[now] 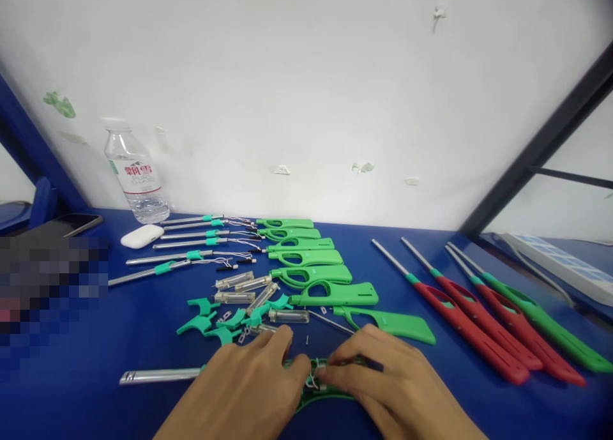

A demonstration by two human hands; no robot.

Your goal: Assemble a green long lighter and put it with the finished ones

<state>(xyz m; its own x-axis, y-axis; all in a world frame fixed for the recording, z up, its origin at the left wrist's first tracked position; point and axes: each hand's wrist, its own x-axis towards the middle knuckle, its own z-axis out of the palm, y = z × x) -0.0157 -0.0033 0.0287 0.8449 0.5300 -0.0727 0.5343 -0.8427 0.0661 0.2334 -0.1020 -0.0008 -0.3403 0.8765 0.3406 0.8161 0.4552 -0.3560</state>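
An opened green lighter casing (325, 398) lies on the blue table in front of me, with a metal lighter tube (160, 376) pointing out to the left. My left hand (253, 382) grips the casing and tube from the left, thumb near the middle. The fingers of my right hand (383, 373) are closed at the casing's inside, beside white wires and a small pale part; what they pinch is mostly hidden. Just beyond lie clear fuel tanks (288, 316), teal triggers (195, 324), a thin metal rod (330, 322) and a tiny pin (307, 340).
Green casing halves (311, 257) line up behind, beside metal tubes with wires (179, 261). Finished-looking red lighters (472, 325) and a green lighter (550, 325) lie right. A water bottle (136, 172), white case (142, 236) and phone (71, 223) stand or lie left; a power strip (565, 264) is far right.
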